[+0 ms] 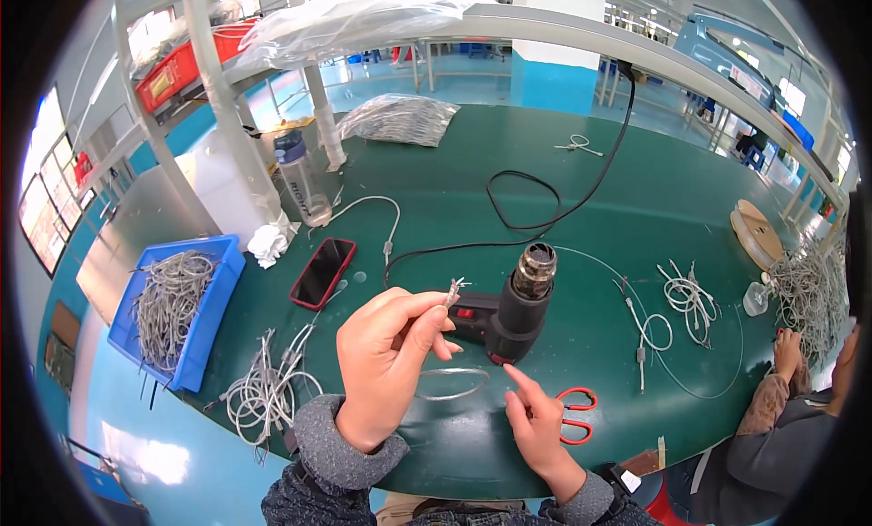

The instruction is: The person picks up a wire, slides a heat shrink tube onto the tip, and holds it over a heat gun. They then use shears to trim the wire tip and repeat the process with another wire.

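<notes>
My left hand (391,344) is raised over the green bench, its thumb and fingers pinching a grey cable end (454,292) with short bare wires fanning out at the tip. Below that hand a loop of the grey cable (454,397) shows; whether it belongs to the held piece is unclear. A black heat gun (518,317) stands just beyond, its nozzle upward. My right hand (540,426) has nothing in it, index finger stretched toward the heat gun's base and thumb apart. Beside it lie scissors with red handles (590,401).
To the left are a blue tray (202,340) of cables, a cable bundle (259,390), a red-edged phone (324,272) and a bottle (304,185). More cables (688,299) and a spool (758,235) lie right. A co-worker's hand (788,353) rests by a cable pile (808,294).
</notes>
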Available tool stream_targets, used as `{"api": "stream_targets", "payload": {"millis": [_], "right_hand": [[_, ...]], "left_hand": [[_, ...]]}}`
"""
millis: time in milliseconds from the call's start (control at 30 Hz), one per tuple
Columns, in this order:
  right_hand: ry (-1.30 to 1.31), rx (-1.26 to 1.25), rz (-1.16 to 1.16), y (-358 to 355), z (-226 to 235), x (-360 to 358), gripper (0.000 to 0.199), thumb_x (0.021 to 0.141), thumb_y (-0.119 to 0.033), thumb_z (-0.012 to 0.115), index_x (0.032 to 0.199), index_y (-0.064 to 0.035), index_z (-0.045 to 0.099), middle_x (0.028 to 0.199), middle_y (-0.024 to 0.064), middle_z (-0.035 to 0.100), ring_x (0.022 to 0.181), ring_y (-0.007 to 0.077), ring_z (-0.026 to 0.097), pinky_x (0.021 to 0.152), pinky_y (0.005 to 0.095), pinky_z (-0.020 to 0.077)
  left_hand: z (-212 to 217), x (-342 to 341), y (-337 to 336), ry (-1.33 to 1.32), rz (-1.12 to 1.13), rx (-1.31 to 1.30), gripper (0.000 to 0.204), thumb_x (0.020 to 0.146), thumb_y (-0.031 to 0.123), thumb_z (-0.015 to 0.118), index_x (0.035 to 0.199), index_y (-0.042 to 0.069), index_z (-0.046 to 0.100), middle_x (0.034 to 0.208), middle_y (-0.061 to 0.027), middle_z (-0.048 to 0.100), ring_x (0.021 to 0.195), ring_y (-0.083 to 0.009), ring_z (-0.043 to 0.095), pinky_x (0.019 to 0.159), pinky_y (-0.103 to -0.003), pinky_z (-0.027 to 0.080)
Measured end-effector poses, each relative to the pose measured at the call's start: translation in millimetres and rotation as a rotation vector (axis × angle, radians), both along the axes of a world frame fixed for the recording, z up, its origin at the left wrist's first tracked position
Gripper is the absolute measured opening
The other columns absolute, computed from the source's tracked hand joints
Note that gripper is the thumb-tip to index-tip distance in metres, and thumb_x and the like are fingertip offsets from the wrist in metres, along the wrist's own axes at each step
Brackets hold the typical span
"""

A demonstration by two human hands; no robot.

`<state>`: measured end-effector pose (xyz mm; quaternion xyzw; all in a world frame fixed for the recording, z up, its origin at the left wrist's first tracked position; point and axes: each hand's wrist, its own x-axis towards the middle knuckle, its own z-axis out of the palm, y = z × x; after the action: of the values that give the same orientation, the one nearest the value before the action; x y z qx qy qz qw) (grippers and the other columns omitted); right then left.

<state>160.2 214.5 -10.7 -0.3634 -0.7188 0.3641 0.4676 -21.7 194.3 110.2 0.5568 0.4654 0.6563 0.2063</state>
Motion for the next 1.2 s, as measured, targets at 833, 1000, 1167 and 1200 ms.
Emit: {"api": "stream_targets", "payload": {"millis": [833, 1000, 1167, 1200], "right_hand": [[0.077, 0.594, -0.032, -16.4, 74.6, 1.0, 0.028, 0.065, 0.011, 0.069, 0.088, -0.0028, 0.061, 0.078, 0.0073, 0.056, 0.072, 0.021, 0.051, 0.059, 0.0286, 0.0397], [0.035, 0.703, -0.026, -22.6, 79.8, -3.1, 0.032, 0.061, 0.009, 0.073, 0.088, -0.0042, 0.062, 0.078, 0.0063, 0.056, 0.071, 0.0211, 0.051, 0.058, 0.0295, 0.0402], [-0.002, 0.771, -0.032, -26.7, 79.9, -3.2, 0.033, 0.06, 0.008, 0.074, 0.088, -0.0053, 0.062, 0.076, 0.0047, 0.055, 0.07, 0.0208, 0.05, 0.057, 0.0292, 0.0401], [0.0, 0.773, -0.028, -27.3, 79.8, -3.9, 0.033, 0.06, 0.008, 0.074, 0.088, -0.0053, 0.062, 0.076, 0.0047, 0.055, 0.07, 0.0208, 0.05, 0.057, 0.0292, 0.0401]], "left_hand": [[-2.9, 29.8, -75.5, 0.355, 0.011, -0.186, 0.01, 0.077, -0.009, 0.062, 0.085, -0.005, 0.067, 0.066, -0.0054, 0.058, 0.05, -0.0092, 0.059, 0.043, -0.019, 0.047], [-2.4, 29.7, -83.6, 0.393, -0.005, -0.182, 0.01, 0.076, -0.008, 0.063, 0.084, -0.004, 0.067, 0.065, -0.0052, 0.057, 0.049, -0.0091, 0.059, 0.042, -0.019, 0.046], [-3.1, 29.2, -89.0, 0.403, -0.009, -0.166, 0.01, 0.075, -0.007, 0.065, 0.084, -0.004, 0.067, 0.064, -0.0053, 0.056, 0.048, -0.0093, 0.059, 0.041, -0.019, 0.044], [-3.1, 28.3, -90.1, 0.409, -0.009, -0.163, 0.009, 0.075, -0.007, 0.065, 0.084, -0.004, 0.067, 0.064, -0.0053, 0.056, 0.048, -0.0094, 0.059, 0.041, -0.019, 0.044]]}}
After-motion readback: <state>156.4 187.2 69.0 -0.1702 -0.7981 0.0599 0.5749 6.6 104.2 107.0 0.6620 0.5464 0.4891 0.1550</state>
